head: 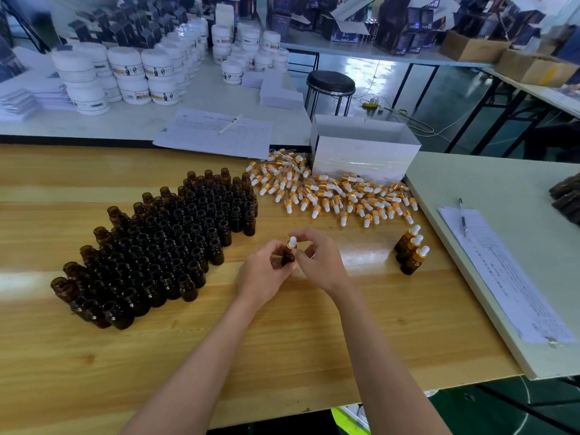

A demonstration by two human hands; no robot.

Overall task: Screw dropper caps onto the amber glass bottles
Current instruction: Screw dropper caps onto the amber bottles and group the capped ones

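Note:
Over the middle of the wooden table (282, 356) my left hand (263, 273) grips an amber bottle (288, 257) around its body. A dropper cap (292, 242) with a white bulb and gold collar sits on the bottle's neck, and the fingers of my right hand (318, 255) pinch it. Several open amber bottles (163, 246) stand in a dense block to the left. A loose heap of dropper caps (332, 193) lies at the back right. Three capped bottles (412, 251) stand in a row at the right.
A white cardboard box (364, 149) stands behind the cap heap. Papers with a pen (219, 130) lie at the table's back edge. A pale board (489, 246) with more papers and a pen (462, 216) adjoins on the right. White jars (125, 73) fill the far table.

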